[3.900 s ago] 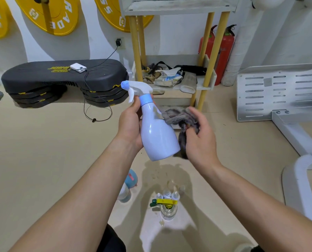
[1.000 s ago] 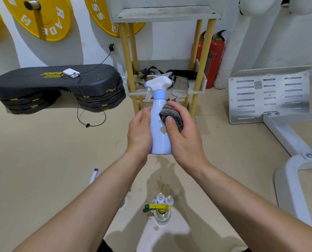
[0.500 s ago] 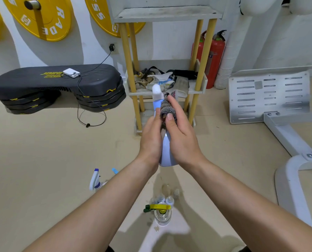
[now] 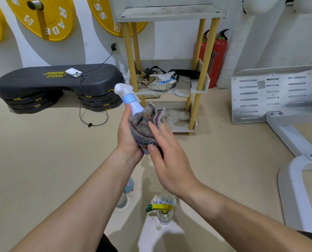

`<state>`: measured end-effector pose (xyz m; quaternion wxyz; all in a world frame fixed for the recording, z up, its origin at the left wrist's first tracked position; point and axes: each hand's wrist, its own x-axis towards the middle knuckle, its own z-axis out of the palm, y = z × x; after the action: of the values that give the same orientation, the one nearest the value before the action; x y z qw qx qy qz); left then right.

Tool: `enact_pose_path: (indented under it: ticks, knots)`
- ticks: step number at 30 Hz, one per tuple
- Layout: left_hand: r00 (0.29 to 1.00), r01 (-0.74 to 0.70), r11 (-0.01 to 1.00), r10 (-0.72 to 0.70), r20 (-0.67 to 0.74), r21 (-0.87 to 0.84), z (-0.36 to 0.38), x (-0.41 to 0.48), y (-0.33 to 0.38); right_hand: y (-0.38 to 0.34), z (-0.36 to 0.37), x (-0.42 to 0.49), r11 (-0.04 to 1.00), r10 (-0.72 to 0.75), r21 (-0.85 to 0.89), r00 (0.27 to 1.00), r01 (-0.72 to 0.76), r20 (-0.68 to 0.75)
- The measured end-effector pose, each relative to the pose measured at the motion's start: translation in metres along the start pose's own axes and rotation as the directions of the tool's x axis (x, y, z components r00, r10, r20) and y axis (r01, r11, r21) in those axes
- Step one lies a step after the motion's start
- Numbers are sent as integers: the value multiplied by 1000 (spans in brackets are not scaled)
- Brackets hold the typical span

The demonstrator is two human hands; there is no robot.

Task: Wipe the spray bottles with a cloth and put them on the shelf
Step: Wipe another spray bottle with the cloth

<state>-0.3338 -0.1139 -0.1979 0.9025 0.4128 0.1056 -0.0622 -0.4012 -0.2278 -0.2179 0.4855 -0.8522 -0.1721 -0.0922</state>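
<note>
Pale-blue spray bottle [image 4: 133, 104] sits tilted in mid-air in front of the shelf [image 4: 200, 88], nozzle up and left; left hand [image 4: 126, 135] curls its fingers round the body, right hand [image 4: 169, 160] presses the grey cloth [image 4: 144, 128] against it with straight, close-set fingers

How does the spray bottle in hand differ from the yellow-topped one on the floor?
The held spray bottle is pale blue; the floor bottle is clear, yellow-topped. The held one tilts, gripped by the left hand, cloth over it; the floor one stands untouched. Both have triggers.
</note>
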Motion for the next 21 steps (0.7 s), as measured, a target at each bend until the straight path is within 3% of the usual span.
enact_pose_path:
  ticks: [3,5,9,12,14,17,21]
  knots:
    - [999,15,998,-16,31,58,4,-6,-9,3,-4,5,993,-72,-99,997,70,-20]
    - [999,-11,995,7,47,103,9,-7,-17,5,-8,11,997,-32,-78,998,28,-54]
    - [997,-62,972,50,61,225,13,-9,-30,10,-11,25,953,209,238,976,-188,-65]
    - [995,-94,925,80,54,367,11,-12,-31,13,-13,29,785,436,495,900,-372,-16]
    - [995,-85,919,59,79,385,11,-12,-28,14,-18,30,721,518,550,855,-423,-22]
    - [989,-27,946,-22,147,323,13,-14,-21,16,-24,37,755,519,581,818,-303,-248]
    - [966,93,957,-154,210,273,12,-13,-25,3,-38,43,881,349,459,808,-110,-475]
